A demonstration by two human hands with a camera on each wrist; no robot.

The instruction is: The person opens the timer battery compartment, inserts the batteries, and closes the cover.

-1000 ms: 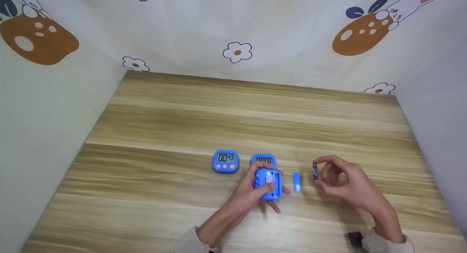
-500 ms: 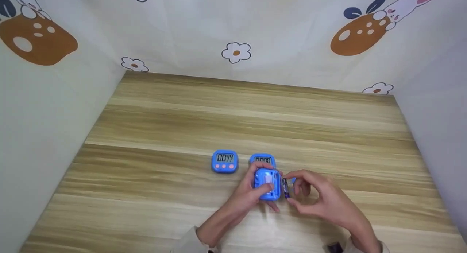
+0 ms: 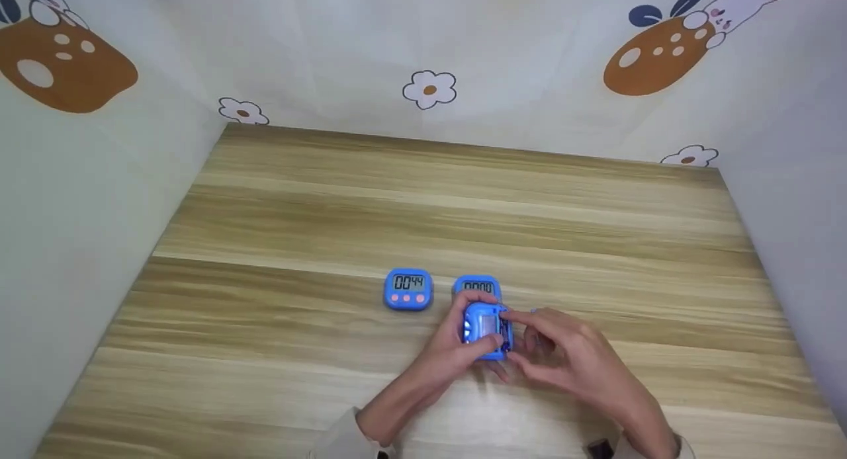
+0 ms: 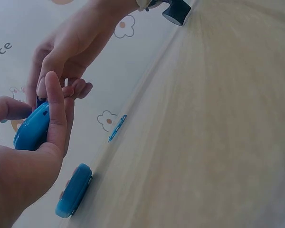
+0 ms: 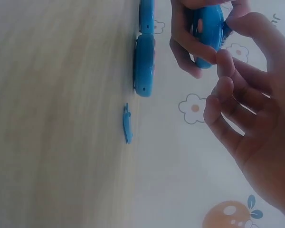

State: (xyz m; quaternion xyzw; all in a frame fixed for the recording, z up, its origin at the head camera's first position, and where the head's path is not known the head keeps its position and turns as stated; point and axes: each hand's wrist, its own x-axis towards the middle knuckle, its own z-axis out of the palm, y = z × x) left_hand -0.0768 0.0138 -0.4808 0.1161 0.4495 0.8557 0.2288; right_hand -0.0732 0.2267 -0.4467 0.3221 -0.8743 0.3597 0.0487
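Observation:
My left hand (image 3: 456, 340) grips a blue digital timer (image 3: 480, 323) with its back turned up, the thumb lying across it near the battery slot. At the slot on its right side, my right hand (image 3: 569, 346) holds a small dark battery (image 3: 506, 346) between thumb and forefinger, one at each end. The battery lies in or against the slot; how deep is hard to tell. In the left wrist view only a dark bit of the battery (image 4: 40, 101) shows above the held timer (image 4: 32, 127). The blue battery cover (image 5: 127, 124) lies on the table, mostly hidden by my right hand in the head view.
A second timer (image 3: 408, 290) reading 00 44 lies face up to the left. Another timer (image 3: 476, 284) lies just behind my left hand, partly covered. The wood-grain table (image 3: 298, 353) meets patterned cloth walls (image 3: 331, 55) at the back and sides.
My right hand has come leftward from the right with the battery, past the cover, to the slot of the held timer. My left hand has stayed nearly still.

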